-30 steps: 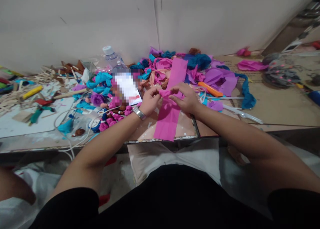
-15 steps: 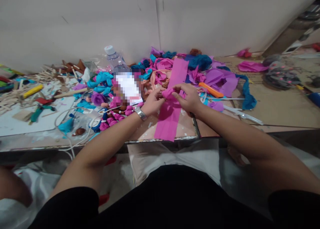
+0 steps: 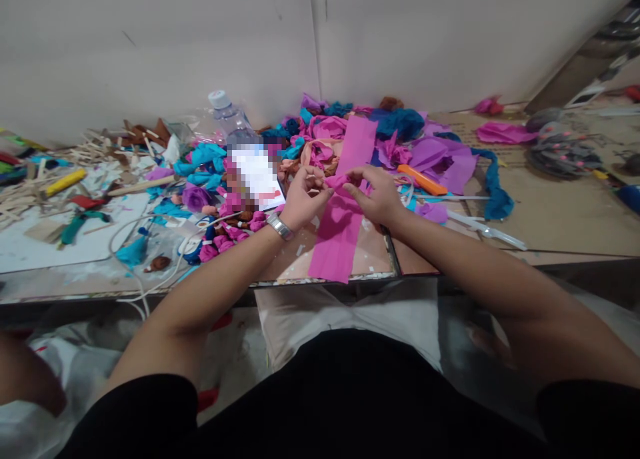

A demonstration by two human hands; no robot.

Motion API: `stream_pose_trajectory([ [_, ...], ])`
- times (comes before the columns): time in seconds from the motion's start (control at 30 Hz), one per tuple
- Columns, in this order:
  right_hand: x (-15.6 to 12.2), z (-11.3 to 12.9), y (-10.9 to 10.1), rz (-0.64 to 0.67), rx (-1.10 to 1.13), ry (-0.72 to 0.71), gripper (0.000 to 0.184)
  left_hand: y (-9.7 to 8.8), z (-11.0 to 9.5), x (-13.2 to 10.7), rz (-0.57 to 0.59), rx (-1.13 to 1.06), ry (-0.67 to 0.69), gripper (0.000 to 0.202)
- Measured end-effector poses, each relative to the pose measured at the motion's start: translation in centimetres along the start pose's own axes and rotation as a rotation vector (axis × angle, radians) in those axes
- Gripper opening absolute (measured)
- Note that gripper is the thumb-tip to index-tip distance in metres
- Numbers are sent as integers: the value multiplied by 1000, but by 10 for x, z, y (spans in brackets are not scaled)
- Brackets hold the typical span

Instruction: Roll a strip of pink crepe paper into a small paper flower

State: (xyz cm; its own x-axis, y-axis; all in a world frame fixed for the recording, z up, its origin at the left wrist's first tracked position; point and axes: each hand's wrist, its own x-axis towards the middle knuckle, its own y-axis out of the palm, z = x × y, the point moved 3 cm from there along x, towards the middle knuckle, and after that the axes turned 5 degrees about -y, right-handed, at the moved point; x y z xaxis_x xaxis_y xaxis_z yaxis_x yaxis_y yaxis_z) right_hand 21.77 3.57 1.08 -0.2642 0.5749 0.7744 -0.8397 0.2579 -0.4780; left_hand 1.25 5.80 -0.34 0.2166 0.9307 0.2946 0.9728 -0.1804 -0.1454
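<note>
Between my two hands is a small crumpled piece of pink crepe paper (image 3: pixel 339 181), narrowed toward its left end. My right hand (image 3: pixel 379 193) pinches its right side between thumb and fingers. My left hand (image 3: pixel 306 197), with a metal watch (image 3: pixel 280 226) on the wrist, has its thumb and fingertips closed at the left end. Under both hands a long pink crepe paper strip (image 3: pixel 334 249) lies flat across the table, its near end by the front edge. Part of the small piece is hidden by my fingers.
Left of my hands stand a lit phone (image 3: pixel 257 179) and a clear bottle (image 3: pixel 231 117), among blue, brown and pink paper bundles. An orange cutter (image 3: pixel 423 180), purple paper (image 3: pixel 445 162) and scissors (image 3: pixel 487 231) lie to the right. Wooden sticks (image 3: pixel 107 149) are heaped far left.
The small pink piece has become narrower at its left end. My left hand's fingers have shifted slightly left and curled more. The right hand and the long strip stay put.
</note>
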Motion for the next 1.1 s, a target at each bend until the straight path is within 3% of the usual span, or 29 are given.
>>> stream_pose_trajectory([
  [0.3,-1,1,3,-6,18,-2,48,-2,3,0,-27,21,60,45],
  [0.57,0,1,3,-2,87,34,49,-1,-1,-1,-16,46,35,39],
  [0.97,-2,-8,4,-22,154,115,51,3,-4,-3,75,10,39,34],
  [1.1,-1,-9,3,-14,117,78,50,-1,-2,-1,17,51,57,29],
])
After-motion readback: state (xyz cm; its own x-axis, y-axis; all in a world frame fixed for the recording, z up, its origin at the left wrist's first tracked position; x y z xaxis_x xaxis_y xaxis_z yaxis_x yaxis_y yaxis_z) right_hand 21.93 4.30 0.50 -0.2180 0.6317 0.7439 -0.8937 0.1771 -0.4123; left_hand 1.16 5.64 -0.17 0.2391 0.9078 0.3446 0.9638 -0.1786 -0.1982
